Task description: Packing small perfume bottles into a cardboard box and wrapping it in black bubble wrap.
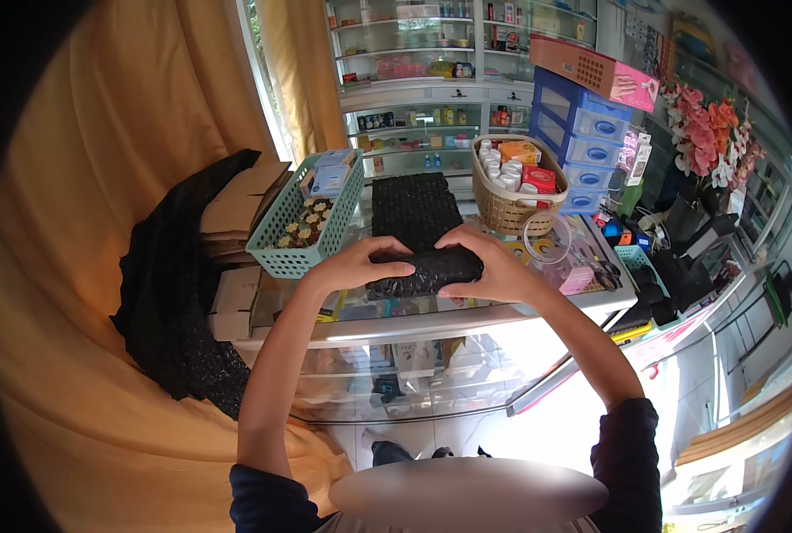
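Observation:
Black bubble wrap (pixel 414 200) lies flat on the glass display counter (pixel 363 320), and its near end is rolled into a thick bundle (pixel 429 272). My left hand (pixel 363 263) grips the left end of this roll, with the thumb along its top. On the right end, my right hand (pixel 489 266) curls around it, fingers at the far side and thumb at the near side. Whatever lies inside the roll is hidden. The unrolled part of the wrap stretches away from me, between a green basket and a beige basket.
The green plastic basket (pixel 279 261) holds boxes and small items at left, beside folded cardboard (pixel 233 200) and more black wrap (pixel 163 286). At right are the beige basket (pixel 516 216) of white bottles, clear tape roll (pixel 547 238), scissors (pixel 606 274) and blue drawers (pixel 592 153).

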